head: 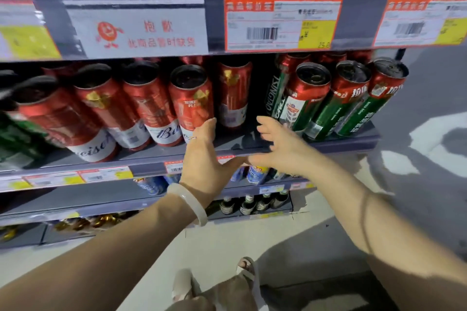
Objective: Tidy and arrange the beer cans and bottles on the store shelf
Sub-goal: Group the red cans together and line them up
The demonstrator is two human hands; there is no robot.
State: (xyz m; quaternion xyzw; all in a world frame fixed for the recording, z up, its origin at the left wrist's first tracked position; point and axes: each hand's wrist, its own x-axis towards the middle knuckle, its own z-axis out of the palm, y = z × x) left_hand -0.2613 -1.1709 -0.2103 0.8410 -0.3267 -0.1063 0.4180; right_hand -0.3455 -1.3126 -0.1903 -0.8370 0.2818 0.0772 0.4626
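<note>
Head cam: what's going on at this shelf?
A person is tidying beer cans on a store shelf. The left hand has its fingertips against the front red Budweiser can; the right hand is open, reaching into the gap beside the green-and-red Tsingtao cans. Neither hand is gripping anything. One red can stands further back in the gap.

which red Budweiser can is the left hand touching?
The rightmost front-row red can, beside the gap. The left hand has its fingertips on that can's lower right side; the other red front-row cans sit further left, untouched. The right hand holds nothing.
</note>
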